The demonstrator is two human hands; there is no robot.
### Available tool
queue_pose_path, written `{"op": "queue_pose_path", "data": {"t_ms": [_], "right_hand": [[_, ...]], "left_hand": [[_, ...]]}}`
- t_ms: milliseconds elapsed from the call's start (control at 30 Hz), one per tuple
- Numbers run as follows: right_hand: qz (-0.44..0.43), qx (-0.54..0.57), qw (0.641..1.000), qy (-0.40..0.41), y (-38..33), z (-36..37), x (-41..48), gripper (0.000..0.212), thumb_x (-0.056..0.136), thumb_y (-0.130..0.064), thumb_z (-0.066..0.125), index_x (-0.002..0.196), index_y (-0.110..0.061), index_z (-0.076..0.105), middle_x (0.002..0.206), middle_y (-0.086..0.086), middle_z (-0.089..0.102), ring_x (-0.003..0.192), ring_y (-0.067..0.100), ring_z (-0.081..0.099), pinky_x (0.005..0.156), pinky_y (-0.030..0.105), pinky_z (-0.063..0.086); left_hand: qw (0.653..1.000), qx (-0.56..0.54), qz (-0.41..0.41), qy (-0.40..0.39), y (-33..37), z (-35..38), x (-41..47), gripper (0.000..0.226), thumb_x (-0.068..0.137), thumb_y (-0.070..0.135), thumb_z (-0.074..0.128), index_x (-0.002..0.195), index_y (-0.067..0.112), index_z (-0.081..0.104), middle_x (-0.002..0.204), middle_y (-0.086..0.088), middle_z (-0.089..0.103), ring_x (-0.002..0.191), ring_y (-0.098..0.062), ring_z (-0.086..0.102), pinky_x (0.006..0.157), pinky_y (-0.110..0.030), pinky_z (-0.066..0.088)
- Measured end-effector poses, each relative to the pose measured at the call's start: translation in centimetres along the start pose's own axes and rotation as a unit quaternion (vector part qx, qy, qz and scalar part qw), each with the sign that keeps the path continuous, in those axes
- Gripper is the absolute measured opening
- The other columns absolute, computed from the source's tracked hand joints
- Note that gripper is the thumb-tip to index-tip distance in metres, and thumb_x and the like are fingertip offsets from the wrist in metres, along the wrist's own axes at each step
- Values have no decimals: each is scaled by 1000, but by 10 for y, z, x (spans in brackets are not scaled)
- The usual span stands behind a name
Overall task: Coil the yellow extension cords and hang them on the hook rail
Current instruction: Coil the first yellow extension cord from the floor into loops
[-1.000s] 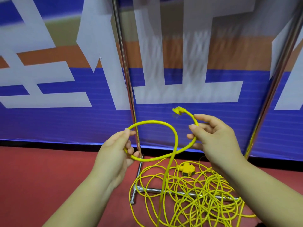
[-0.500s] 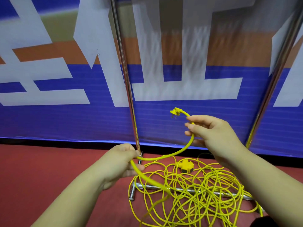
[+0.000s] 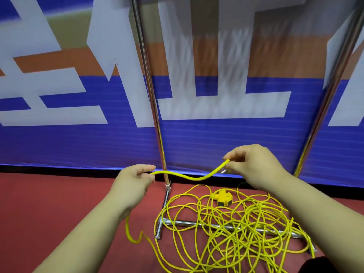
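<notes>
The left hand pinches the yellow cord between thumb and fingers; the right hand pinches its plug end, a short wavy span bridging them. Below the left fingers the cord drops into a loose tangle on the red floor, draped across the rack's base bar beside a yellow multi-socket. Pulling more slack risks strands snagging that bar or tightening into knots. No hook rail is in view.
</notes>
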State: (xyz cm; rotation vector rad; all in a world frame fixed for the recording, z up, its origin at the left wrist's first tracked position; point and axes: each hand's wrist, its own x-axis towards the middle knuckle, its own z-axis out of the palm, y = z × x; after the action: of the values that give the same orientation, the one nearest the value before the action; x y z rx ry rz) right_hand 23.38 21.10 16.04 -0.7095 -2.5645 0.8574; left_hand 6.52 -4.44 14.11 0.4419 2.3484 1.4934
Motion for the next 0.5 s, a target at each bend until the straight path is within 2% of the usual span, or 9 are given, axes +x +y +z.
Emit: {"op": "queue_pose_path", "data": {"t_ms": [67,133,200,267,333,433,500], "right_hand": [[11,-2,1000,-18,2,-1,1,4,79,-35,81,79,-32,78,70,-14,68,71,1,62,60,20,44],[33,30,998,-35,4,-2,1,8,78,-36,82,78,-29,79,64,-12,68,61,0,59,58,21,45],[51,84,993,-59,6,-3,2,11,78,-35,83,77,-24,79,62,-7,71,55,1,60,62,27,51],[68,143,984,-79,6,-2,3,14,80,-31,82,78,-18,78,67,0,74,61,10,67,67,30,57],[99,212,967,-95,8,-1,5,16,82,-26,80,81,-11,75,69,6,74,65,16,71,69,32,60],[170,303,930,-124,13,5,13,16,85,-21,77,81,-9,67,65,9,70,59,15,67,67,32,60],[193,331,916,-123,18,11,21,17,88,-22,74,79,-12,64,63,6,66,57,15,63,62,28,59]], "left_hand": [[999,-43,-1,3,0,0,2,16,96,13,66,110,18,73,60,3,45,57,-15,35,59,-31,34],[996,-94,-11,2,0,1,2,14,96,19,67,107,15,74,63,3,40,58,-13,34,57,-29,33],[990,-139,-23,0,2,2,3,11,97,21,66,101,12,73,62,3,38,55,-12,33,55,-28,33],[985,-172,-33,-12,6,4,3,16,98,22,63,86,14,67,61,4,31,52,-11,28,53,-27,29],[981,-189,-36,-25,8,5,6,23,101,24,59,80,16,61,59,4,27,49,-10,25,49,-24,26],[980,-191,-33,-38,5,14,11,23,104,24,52,85,14,59,58,4,30,49,-9,28,51,-24,29],[981,-188,-22,-40,1,23,17,23,105,24,49,86,15,59,62,3,41,55,-11,39,59,-26,40]]}}
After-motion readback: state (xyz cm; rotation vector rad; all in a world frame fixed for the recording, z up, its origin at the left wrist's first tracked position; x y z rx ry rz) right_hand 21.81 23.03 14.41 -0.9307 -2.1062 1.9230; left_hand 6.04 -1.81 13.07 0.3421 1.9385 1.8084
